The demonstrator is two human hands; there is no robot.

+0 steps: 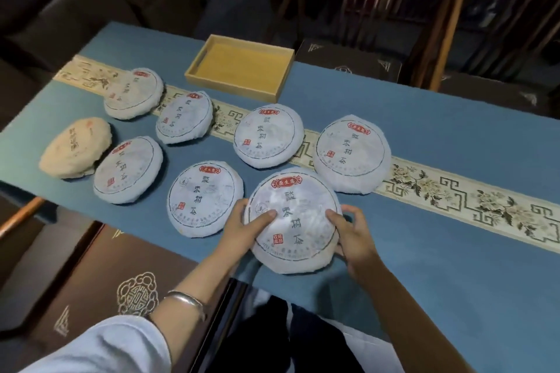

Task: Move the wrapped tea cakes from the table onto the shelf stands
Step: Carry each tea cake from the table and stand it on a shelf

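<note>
Eight wrapped cakes on one long table [439, 251], blue-clothed, with a patterned runner [454, 197] crossing it from far left to near right. Dark wooden chairs [378, 9] beyond the far edge; a dark cushion with a gold emblem [138, 292] at near left. Pale wooden tray [242, 66] at the far edge, well apart from the cakes. Seven white-wrapped tea cakes in two loose rows, plus a tan-wrapped cake [75, 147] at far left. Nearest tea cake [294, 218] tilted at the near edge, gripped on both sides: left hand [245, 228] with thumb on the face and fingers curled round the left rim, right hand [353, 239] likewise on the right rim. Neighbouring tea cake [204, 197] just beside the left hand. Silver bangle [185, 300] on the left wrist.
</note>
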